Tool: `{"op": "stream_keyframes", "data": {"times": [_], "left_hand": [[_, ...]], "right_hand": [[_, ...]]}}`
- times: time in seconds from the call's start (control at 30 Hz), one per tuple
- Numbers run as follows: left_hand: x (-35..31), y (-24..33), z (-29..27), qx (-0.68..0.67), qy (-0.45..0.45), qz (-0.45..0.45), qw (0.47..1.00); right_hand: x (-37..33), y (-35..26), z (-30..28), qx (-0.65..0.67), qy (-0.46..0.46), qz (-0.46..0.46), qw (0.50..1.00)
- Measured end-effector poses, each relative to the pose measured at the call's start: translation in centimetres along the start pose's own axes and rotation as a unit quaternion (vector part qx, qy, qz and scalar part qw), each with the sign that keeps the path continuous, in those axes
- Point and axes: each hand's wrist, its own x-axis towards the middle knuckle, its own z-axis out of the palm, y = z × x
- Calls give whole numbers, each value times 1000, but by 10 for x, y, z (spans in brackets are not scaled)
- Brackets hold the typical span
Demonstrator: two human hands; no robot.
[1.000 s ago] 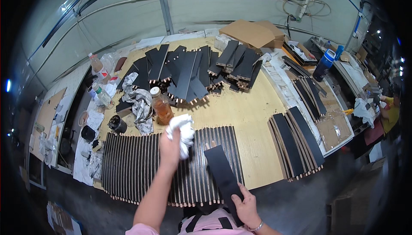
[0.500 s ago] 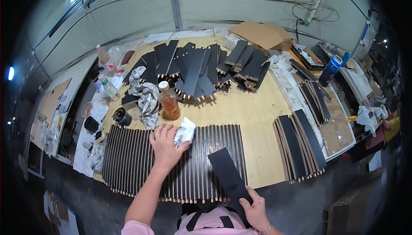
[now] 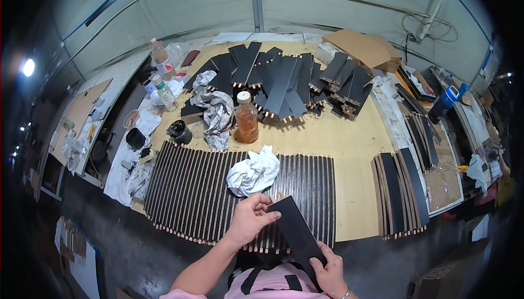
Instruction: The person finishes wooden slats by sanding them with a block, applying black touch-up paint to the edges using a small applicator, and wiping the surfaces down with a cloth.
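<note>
A black wooden slat [image 3: 295, 228] with pale dowel pegs at its far end is tilted in front of my body. My right hand [image 3: 329, 271] grips its near end. At the far end, beside the pegs, my left hand [image 3: 252, 220] is closed on the slat with thumb and fingers. Under and beyond it, a row of slats [image 3: 185, 190] stands on edge, side by side, with pegs showing at both ends. On top of that row lies a crumpled white cloth [image 3: 252, 174], just beyond my left hand.
Behind the row stand a bottle of amber liquid [image 3: 246, 121], a stained rag [image 3: 215, 113] and a dark pot [image 3: 178, 132]. A heap of black slats [image 3: 281, 80] covers the table's back. More slats [image 3: 401, 192] stand at the right, near a blue bottle [image 3: 443, 104] and cardboard [image 3: 360, 48].
My left hand has let go of the white cloth, which now rests on the row, and has come nearer to hold the slat's far end. The view has shifted slightly left.
</note>
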Motion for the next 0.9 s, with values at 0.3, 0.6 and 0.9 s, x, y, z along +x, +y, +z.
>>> {"op": "stream_keyframes", "data": {"times": [0.3,0.6,0.9], "left_hand": [[-34,-3,-23,149,71,138,977],[-48,-13,-11,233,112,235,937],[-37,-73,75,102,4,189,977]], "right_hand": [[25,26,15,61,-36,-31,997],[2,25,7,-39,18,-62,997],[-67,97,-36,-169,87,-53,980]]}}
